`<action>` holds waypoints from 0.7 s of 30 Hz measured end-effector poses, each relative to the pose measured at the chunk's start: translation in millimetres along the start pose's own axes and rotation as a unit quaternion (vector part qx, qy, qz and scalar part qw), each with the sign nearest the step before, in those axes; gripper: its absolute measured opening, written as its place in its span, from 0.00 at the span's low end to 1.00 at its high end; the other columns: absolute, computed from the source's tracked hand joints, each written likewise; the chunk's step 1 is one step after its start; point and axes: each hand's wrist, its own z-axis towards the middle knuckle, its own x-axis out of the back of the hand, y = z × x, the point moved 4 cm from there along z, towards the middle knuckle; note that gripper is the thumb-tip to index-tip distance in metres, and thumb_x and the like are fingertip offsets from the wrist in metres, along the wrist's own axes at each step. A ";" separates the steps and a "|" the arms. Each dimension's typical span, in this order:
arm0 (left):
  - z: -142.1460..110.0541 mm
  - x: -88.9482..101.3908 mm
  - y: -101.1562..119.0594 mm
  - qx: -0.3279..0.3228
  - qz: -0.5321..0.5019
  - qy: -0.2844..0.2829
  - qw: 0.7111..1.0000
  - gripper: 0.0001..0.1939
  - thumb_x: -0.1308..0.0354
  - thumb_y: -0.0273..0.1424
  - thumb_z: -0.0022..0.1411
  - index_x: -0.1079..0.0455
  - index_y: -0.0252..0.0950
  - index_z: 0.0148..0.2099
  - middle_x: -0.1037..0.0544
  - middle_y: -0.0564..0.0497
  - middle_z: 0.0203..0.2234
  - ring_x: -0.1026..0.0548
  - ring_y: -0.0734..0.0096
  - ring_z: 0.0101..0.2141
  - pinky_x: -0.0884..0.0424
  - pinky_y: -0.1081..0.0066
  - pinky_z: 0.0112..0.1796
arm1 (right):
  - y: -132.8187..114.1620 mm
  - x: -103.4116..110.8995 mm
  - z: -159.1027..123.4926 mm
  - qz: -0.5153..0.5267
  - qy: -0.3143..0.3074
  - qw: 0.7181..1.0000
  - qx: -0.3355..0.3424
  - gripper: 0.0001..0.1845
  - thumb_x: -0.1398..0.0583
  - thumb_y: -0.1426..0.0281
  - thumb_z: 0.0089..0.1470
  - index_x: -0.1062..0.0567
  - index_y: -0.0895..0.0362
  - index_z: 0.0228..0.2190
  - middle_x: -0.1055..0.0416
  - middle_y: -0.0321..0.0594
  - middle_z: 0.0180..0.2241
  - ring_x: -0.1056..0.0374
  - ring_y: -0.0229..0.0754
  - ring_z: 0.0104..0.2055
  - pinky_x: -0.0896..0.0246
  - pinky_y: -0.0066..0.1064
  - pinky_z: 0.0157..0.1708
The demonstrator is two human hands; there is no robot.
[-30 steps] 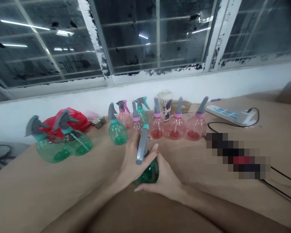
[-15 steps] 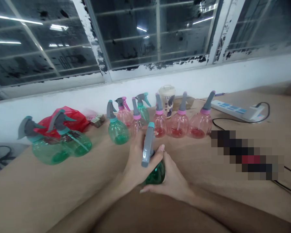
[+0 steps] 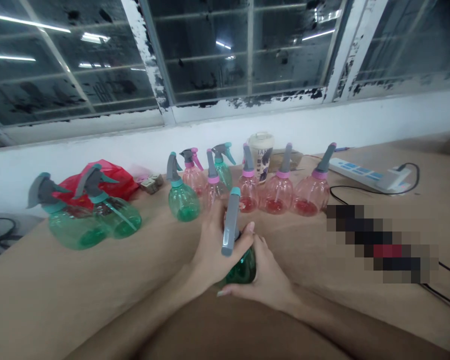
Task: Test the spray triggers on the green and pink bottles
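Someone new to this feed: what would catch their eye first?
Probably the bright red bag at the back left, behind two green spray bottles. Next, the row of three pink spray bottles right of centre, in front of the lidded cup. Nearest the camera, both hands grip a green bottle with a grey spray head.

Green bottle; grey, teal-tipped sprayer

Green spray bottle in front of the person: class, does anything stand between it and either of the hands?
Nothing visible does. The left hand grasps the green bottle near its top and the right hand its body; the pink bottles stand beyond.
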 end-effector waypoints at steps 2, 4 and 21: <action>1.7 0.6 2.0 -0.006 0.013 0.000 1.000 0.12 0.42 0.36 0.55 0.39 0.39 0.40 0.29 0.52 0.29 0.27 0.65 0.30 0.29 0.62 0.34 | 0.8 -0.6 0.0 0.000 -0.003 1.000 -0.004 0.48 0.30 0.53 0.32 0.42 0.52 0.52 0.34 0.44 0.44 0.37 0.56 0.50 0.40 0.52 0.48; 2.8 1.0 4.3 -0.017 0.019 0.003 1.000 0.11 0.42 0.35 0.55 0.39 0.39 0.38 0.29 0.53 0.28 0.27 0.66 0.29 0.29 0.62 0.33 | 0.5 -0.6 0.0 -0.001 0.000 1.000 -0.005 0.48 0.29 0.53 0.32 0.42 0.52 0.51 0.33 0.44 0.44 0.36 0.55 0.48 0.39 0.51 0.47; 0.1 -2.1 0.3 -0.006 -0.001 0.018 1.000 0.15 0.42 0.35 0.56 0.39 0.39 0.46 0.27 0.49 0.36 0.26 0.62 0.37 0.30 0.60 0.39 | 0.5 1.3 2.2 -0.020 0.001 1.000 -0.007 0.46 0.29 0.53 0.31 0.40 0.53 0.49 0.33 0.45 0.43 0.36 0.56 0.48 0.40 0.51 0.48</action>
